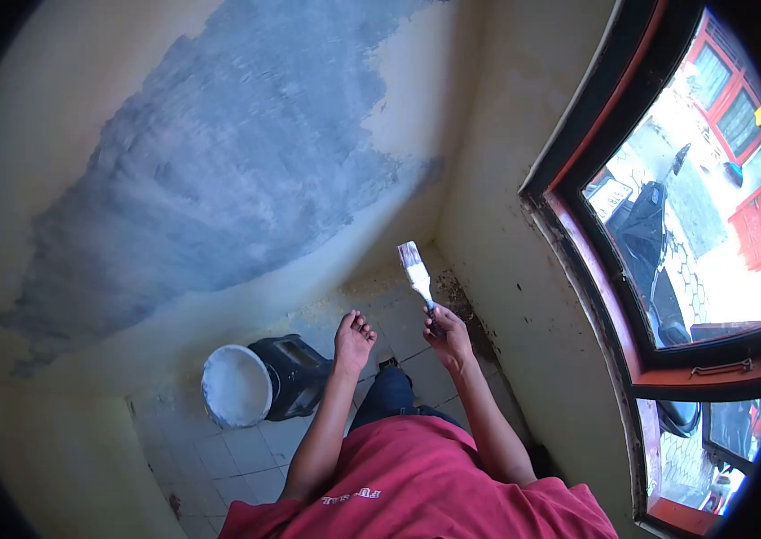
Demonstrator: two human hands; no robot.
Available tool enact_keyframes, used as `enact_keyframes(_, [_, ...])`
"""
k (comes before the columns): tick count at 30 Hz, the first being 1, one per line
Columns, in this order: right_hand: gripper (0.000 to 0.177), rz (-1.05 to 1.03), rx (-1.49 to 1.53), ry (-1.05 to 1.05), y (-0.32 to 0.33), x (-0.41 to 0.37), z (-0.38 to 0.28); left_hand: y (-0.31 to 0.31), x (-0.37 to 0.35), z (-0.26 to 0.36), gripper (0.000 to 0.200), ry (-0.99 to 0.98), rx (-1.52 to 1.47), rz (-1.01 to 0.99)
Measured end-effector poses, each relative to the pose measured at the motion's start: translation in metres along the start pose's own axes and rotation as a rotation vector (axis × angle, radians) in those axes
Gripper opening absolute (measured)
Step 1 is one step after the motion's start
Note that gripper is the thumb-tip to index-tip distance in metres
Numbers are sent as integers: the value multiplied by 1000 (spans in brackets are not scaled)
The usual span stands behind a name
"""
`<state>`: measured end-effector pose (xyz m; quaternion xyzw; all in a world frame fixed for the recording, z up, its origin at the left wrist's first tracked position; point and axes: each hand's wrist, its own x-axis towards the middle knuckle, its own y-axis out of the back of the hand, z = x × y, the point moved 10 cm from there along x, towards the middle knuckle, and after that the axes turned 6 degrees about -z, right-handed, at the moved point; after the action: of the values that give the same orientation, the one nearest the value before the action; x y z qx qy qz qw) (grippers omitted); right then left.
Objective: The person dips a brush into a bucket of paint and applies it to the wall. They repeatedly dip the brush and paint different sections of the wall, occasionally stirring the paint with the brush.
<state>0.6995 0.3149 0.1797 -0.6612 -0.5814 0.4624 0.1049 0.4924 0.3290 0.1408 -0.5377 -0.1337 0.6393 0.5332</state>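
My right hand (448, 336) is closed round the handle of a paintbrush (418, 275), which points up and slightly left, its wide bristles coated with something whitish. To the left, my left hand (355, 340) is raised palm up with its fingers loosely curled and a little apart, and nothing shows in it. Below and left of that hand is a round bucket (237, 386) of white material. It stands against a dark stool-like object (295, 375). Ahead, the wall bears a large grey patch (237, 171).
On the right, a window (618, 296) with a dark and red-orange frame is set in the side wall (524, 296); a motorbike is parked outside. The tiled floor (246, 449) has debris along the wall's foot.
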Motion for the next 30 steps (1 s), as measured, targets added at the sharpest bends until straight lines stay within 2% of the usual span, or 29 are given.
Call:
enact_keyframes(3, [19,-76,-83,-48,-6,21,-11,-17,35,7,14,-23,-45,16])
enact_keyframes(8, [19,-39,-168,9,-3,62,-53,-66,81,16,12,-78,16,8])
enact_keyframes(10, [24,-40,-463,138,2,87,-81,-80,94,15,12,-90,-20,-4])
enact_keyframes(11, [24,-57,-469,140,5,101,-86,-87,103,13,12,-96,-51,-19])
enact_keyframes(14, [29,18,-842,313,14,148,-115,-104,129,4,11,-149,-115,-34])
enact_keyframes(16, [27,-14,-913,336,19,191,-123,-110,149,-4,11,-215,-112,-24])
enact_keyframes(19, [22,-47,-1004,372,24,247,-124,-105,183,-17,10,-307,-48,-5])
enact_keyframes(24, [21,-70,-1194,542,39,323,-113,-50,245,-57,11,-387,34,24])
enact_keyframes(28, [21,-91,-1133,586,26,344,-99,-4,278,-82,10,-399,8,72])
enact_keyframes(30, [20,-94,-1125,595,25,355,-87,5,287,-84,11,-423,50,34])
